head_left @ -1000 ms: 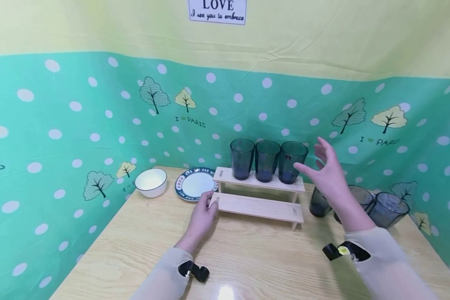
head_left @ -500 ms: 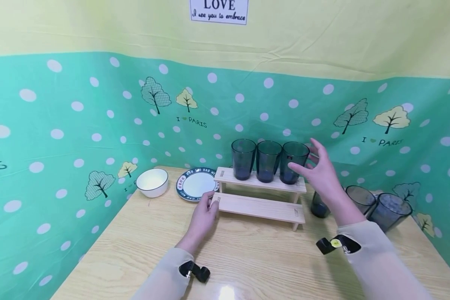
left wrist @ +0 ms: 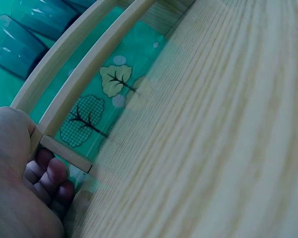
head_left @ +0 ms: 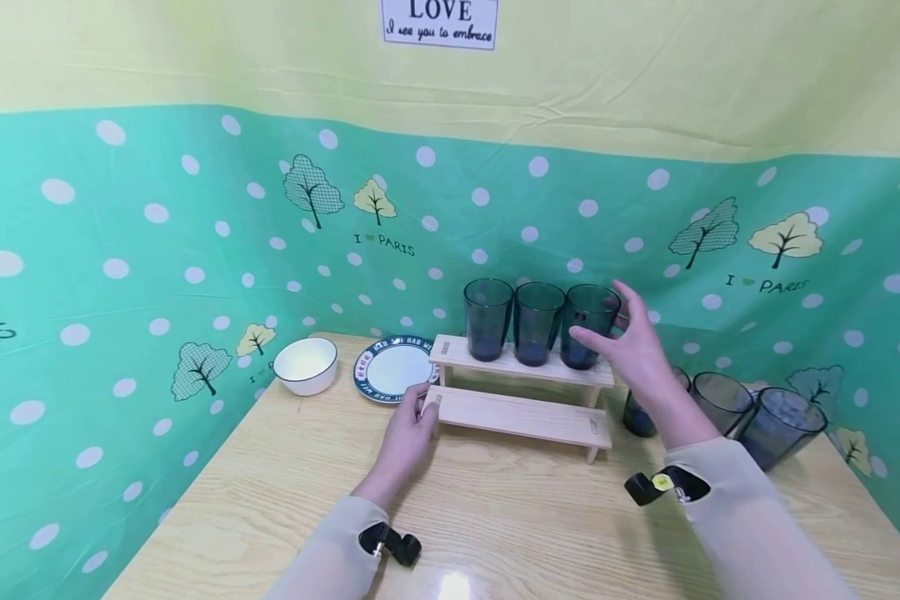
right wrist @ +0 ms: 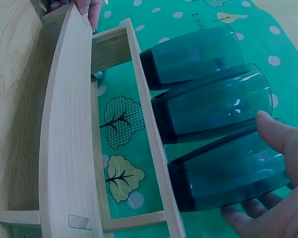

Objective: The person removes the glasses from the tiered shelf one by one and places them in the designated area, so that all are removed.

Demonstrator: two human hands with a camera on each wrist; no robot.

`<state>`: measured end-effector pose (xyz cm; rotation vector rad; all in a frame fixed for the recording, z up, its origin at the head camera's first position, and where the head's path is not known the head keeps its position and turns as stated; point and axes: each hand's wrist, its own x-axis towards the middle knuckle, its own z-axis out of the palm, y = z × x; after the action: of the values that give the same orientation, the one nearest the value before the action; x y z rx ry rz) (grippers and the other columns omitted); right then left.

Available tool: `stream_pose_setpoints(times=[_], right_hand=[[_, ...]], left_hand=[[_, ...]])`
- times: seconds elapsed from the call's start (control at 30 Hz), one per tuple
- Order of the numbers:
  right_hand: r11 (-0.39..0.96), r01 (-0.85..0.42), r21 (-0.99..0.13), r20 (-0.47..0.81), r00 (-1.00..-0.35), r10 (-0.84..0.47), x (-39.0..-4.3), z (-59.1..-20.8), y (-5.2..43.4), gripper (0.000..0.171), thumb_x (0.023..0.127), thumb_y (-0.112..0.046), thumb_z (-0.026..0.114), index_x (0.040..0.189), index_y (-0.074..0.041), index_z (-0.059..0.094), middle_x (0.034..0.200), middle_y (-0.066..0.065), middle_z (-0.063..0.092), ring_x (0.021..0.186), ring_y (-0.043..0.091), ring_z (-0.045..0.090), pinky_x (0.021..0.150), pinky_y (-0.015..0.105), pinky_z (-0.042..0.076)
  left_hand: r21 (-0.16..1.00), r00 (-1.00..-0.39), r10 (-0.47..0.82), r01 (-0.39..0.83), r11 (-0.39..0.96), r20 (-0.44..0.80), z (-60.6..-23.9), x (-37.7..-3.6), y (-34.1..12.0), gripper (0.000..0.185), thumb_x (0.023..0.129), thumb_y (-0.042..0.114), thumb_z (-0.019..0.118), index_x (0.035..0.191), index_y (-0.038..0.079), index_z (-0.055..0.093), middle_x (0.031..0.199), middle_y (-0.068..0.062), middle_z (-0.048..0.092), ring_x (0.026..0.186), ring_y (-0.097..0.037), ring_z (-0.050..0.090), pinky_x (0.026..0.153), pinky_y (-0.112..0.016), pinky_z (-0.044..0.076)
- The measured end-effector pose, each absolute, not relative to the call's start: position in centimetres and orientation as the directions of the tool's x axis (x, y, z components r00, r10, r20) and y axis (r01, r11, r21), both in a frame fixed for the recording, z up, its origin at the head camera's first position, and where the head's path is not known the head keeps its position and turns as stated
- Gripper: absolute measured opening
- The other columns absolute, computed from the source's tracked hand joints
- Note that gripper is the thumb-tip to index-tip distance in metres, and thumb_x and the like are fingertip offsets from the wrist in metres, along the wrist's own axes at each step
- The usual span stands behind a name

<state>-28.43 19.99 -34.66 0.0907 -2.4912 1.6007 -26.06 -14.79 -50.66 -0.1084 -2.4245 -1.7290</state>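
Right fingers (head_left: 632, 301) — now around end glass (right wrist: 228, 171)

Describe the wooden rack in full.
The rack looks like pale grained wood: a raised rear shelf and a lower front shelf on short legs. A small rectangular mark shows near the front shelf's right end. It stands upright on the table. Three dark glasses stand in a row on the rear shelf, and the left hand grips the front shelf's left end.

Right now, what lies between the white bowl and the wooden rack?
A blue-rimmed plate lies between the bowl and the rack; the head view shows it.
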Motion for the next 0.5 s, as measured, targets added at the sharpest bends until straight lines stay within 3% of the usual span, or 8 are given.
stream_pose_setpoints(times=[0.13, 0.5], right_hand=[[0.433, -0.13, -0.892, 0.171, -0.984, 0.057, -28.54, -34.86, 19.89, 0.115, 0.097, -0.044, 0.086, 0.179, -0.033, 0.006, 0.182, 0.019, 0.008, 0.162, 0.05, 0.023, 0.121, 0.07, 0.035], [0.457, -0.117, -0.882, 0.171, -0.982, 0.079, -28.89, -35.18, 19.73, 0.112, 0.098, -0.045, 0.085, 0.179, -0.034, 0.008, 0.182, 0.021, 0.01, 0.161, 0.049, 0.025, 0.119, 0.071, 0.037]], left_hand=[[0.934, -0.985, -0.035, 0.148, 0.326, 0.168, -50.61, -26.04, -14.79, 0.048, 0.113, 0.02, 0.058, 0.158, 0.005, 0.052, 0.088, -0.003, 0.059, 0.077, -0.02, 0.058, 0.078, -0.038, 0.051], [0.938, -0.986, -0.039, 0.142, 0.316, 0.162, -50.73, -26.13, -14.84, 0.048, 0.113, 0.022, 0.059, 0.158, 0.006, 0.052, 0.089, -0.004, 0.059, 0.078, -0.02, 0.058, 0.079, -0.039, 0.051]])
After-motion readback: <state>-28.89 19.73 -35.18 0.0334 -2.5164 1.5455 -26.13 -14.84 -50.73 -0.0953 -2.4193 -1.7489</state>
